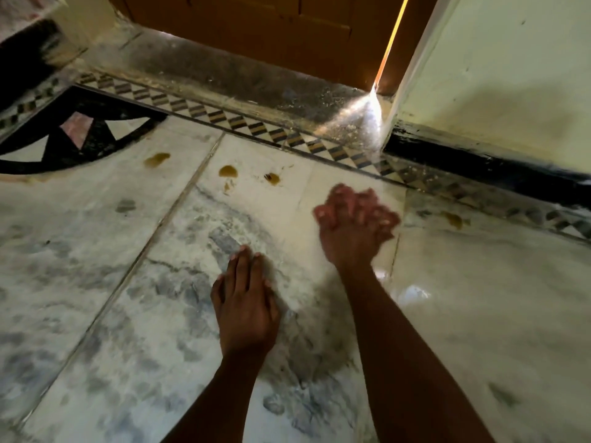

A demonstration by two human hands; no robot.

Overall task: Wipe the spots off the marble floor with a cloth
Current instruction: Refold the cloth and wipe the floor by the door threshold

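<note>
**Spots waiting on the marble floor**

The left hand (246,311) is lying flat on the marble floor (96,282), fingers straight and holding nothing, likely propping the person up. The right hand (355,219) is blurry out ahead; it is hard to tell how its fingers are lying or whether they are holding anything. No cloth is showing. Brown spots are sitting near the patterned border (243,121): one on the left (156,159), two in the middle (228,171) (272,178), one on the right (454,219). They still look unwiped.

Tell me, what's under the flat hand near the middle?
The left hand lies flat on the marble floor. Only grey-veined marble shows around it; whatever is beneath the palm, spot or not, is covered.
</note>
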